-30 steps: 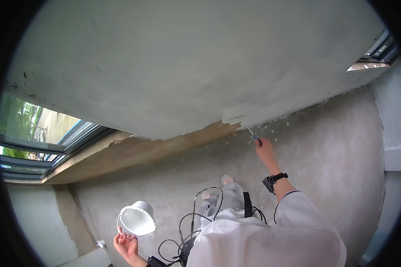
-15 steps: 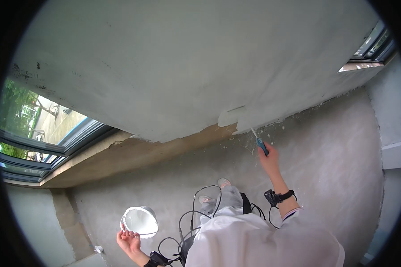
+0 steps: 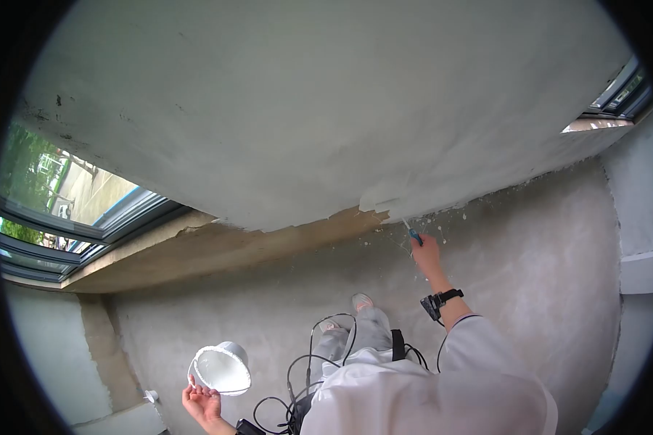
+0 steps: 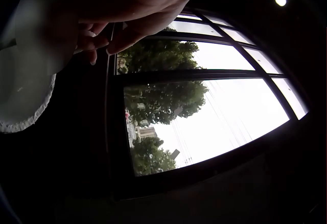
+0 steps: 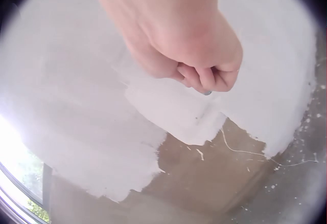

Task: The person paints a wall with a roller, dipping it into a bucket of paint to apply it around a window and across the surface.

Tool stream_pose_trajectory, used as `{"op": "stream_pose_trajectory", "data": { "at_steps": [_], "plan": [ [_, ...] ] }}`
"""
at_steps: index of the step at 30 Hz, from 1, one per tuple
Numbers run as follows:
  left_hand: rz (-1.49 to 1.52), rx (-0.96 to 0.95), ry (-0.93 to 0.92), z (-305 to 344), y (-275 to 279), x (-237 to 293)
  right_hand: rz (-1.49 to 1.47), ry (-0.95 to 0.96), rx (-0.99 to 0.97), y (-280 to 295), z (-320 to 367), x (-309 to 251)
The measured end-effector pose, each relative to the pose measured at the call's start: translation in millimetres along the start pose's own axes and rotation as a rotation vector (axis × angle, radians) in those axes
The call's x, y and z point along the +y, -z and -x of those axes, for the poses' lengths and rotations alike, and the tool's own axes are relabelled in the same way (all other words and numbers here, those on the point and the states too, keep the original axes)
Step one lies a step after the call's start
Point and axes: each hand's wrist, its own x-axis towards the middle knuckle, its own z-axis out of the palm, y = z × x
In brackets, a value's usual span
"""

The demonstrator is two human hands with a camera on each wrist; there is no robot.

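at the far left of the head view, shows a dark-framed glass window (image 3: 83, 217) with green trees outside. at lower left, holds a white plastic bucket (image 3: 223, 370) by its thin handle with curled fingers of the left hand (image 3: 204, 407); shows white material inside. at lower centre, wears grey trousers (image 3: 370, 330), beside looped black cables (image 3: 290, 384). right of centre, grips a slim blue-handled tool (image 3: 416, 236) with curled fingers of the right hand (image 3: 428, 257), pointing it up and left near the lower part of a pale grey wall (image 3: 268, 130), close to a bare brown strip (image 3: 319, 230). cannot tell whether touching. at upper right, shows another dark-framed window (image 3: 624, 93).
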Motion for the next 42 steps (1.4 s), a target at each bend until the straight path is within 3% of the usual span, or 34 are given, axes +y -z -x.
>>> {"op": "stream_pose_trajectory", "data": {
  "at_steps": [6, 11, 16, 19, 22, 26, 33, 37, 42],
  "plan": [
    [0.013, -0.01, 0.005, 5, 5, 7, 0.023, 0.002, 0.003, -30, 0, 20],
    [0.099, 0.037, 0.014, 6, 16, 19, -0.048, 0.074, -0.036, 21, 42, -25],
    [0.116, 0.016, -0.014, 1, 40, 19, -0.32, 0.055, -0.062, 68, 81, -89],
    [0.137, 0.0, 0.027, -4, 47, 21, -0.215, 0.048, -0.117, 67, 79, -97],
    [0.149, 0.087, 0.051, -11, 55, 20, -0.136, 0.153, -0.051, -5, 63, -28],
    [0.131, 0.155, 0.04, 2, 60, 18, -0.081, 0.119, -0.109, -94, 24, 21],
    [0.111, 0.258, -0.023, 37, 87, 20, 0.061, -0.004, -0.137, -171, 0, 37],
    [0.102, 0.274, 0.002, 22, 80, 21, 0.0, 0.007, -0.14, -154, 11, 25],
    [0.087, 0.152, 0.025, -8, 76, 17, -0.184, 0.069, -0.192, -65, 61, -33]
  ]
}}
